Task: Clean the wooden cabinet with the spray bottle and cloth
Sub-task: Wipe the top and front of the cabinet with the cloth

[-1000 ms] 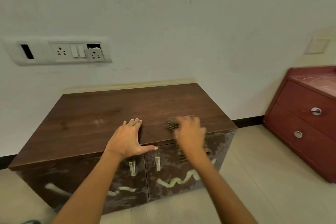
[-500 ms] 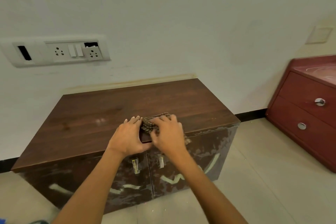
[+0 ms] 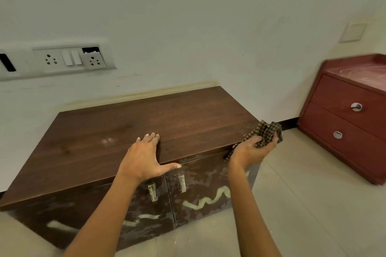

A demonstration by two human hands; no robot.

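A low wooden cabinet (image 3: 167,123) with a dark brown top stands against the wall; its two doors are stained and streaked with pale marks. My left hand (image 3: 144,157) lies flat on the front edge of the top, fingers spread, thumb pointing right. My right hand (image 3: 250,150) is at the cabinet's front right corner, palm turned up, holding a bunched dark checked cloth (image 3: 265,131) just past the edge. Small crumbs are in the air beside the cloth. No spray bottle is in view.
A red two-drawer chest (image 3: 344,119) stands on the tiled floor at the right, a gap of floor between it and the cabinet. A white socket and switch panel (image 3: 69,59) is on the wall above the cabinet's left side.
My right hand swept the cloth from the middle of the front edge, next to my left hand, to the right corner and off the top. My left hand stayed put.
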